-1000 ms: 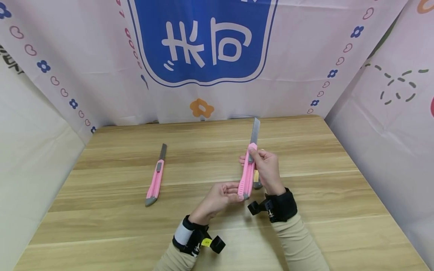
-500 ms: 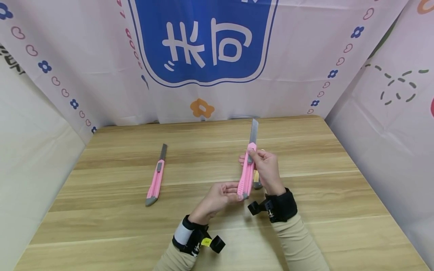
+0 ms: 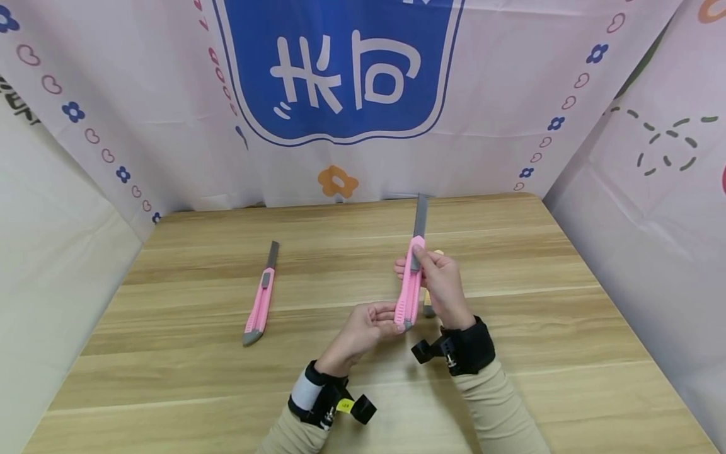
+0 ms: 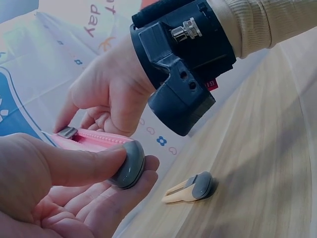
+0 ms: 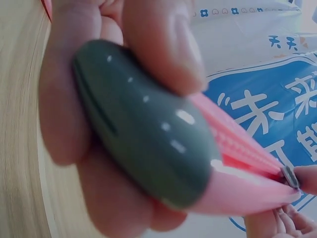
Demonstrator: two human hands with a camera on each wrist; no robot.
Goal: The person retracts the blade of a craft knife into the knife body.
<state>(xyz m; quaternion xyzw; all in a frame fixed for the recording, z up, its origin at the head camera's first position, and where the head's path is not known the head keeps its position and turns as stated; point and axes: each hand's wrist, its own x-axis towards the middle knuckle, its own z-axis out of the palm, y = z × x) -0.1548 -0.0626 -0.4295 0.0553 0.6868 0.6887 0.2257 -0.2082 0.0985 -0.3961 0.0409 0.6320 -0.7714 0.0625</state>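
Note:
Between my hands a pink utility knife [image 3: 406, 297] is held up over the table, its grey blade [image 3: 420, 217] extended and pointing away. My left hand [image 3: 363, 329] pinches the grey end cap [image 4: 132, 166] between thumb and fingers. Further up the handle, my right hand [image 3: 445, 284] grips the front part, its thumb on the grey slider [image 4: 68, 132]. Below and behind that hand a yellow-orange utility knife [image 4: 184, 192] lies on the table, partly hidden in the head view. A second pink utility knife [image 3: 261, 301] rests to the left, blade out.
The wooden table [image 3: 170, 378] reaches back to a printed white curtain [image 3: 170, 157] with a blue emblem. White sheets also hang at the left and right sides. Each wrist wears a black camera mount [image 3: 471, 343].
The held knife and my right hand have shifted slightly left. The blade has tilted and looks darker. My left hand has barely moved, and both knives on the table stay put.

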